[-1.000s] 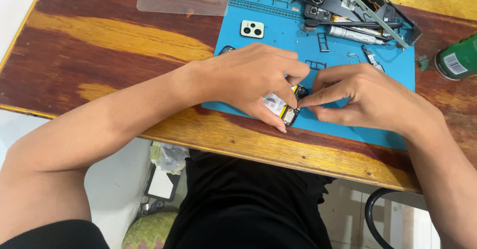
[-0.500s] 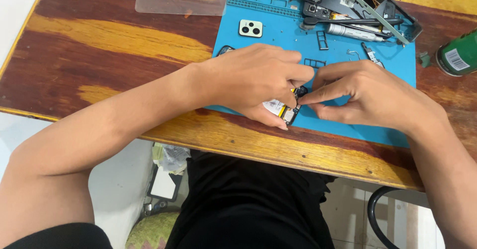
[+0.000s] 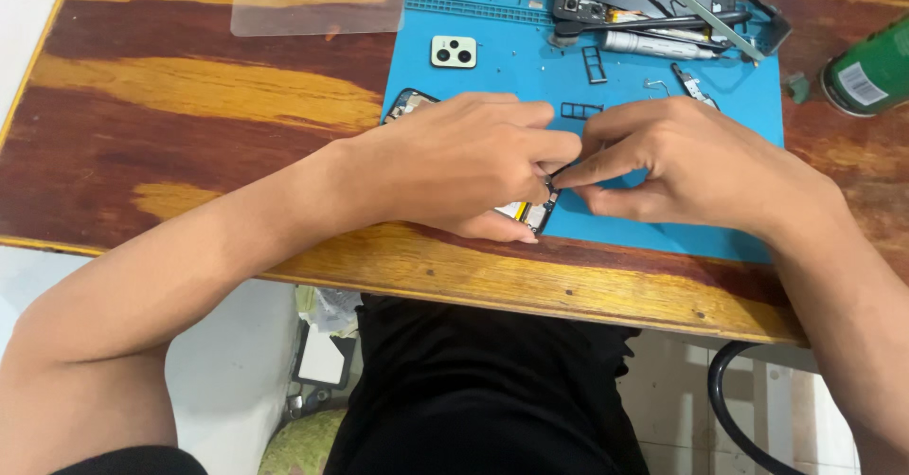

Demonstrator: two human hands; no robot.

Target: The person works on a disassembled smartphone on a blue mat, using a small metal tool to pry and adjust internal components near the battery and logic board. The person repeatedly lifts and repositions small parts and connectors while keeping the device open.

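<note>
— Phone (image 3: 530, 212) sits where?
— On the blue mat (image 3: 663, 77) at the bench's near edge, under the left hand (image 3: 464, 167), pinning it steady.
— And the right hand (image 3: 701, 167)?
— Its fingers (image 3: 582, 167) are pinched closed on a small part at the phone's edge.

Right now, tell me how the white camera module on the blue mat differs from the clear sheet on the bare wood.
The white camera module is small, opaque and nearly square with dark lens holes; the clear sheet is far larger, oblong and see-through. The module lies on the blue mat; the sheet lies on the wooden table left of it. Both lie flat, untouched, beyond the left hand and right hand.
</note>
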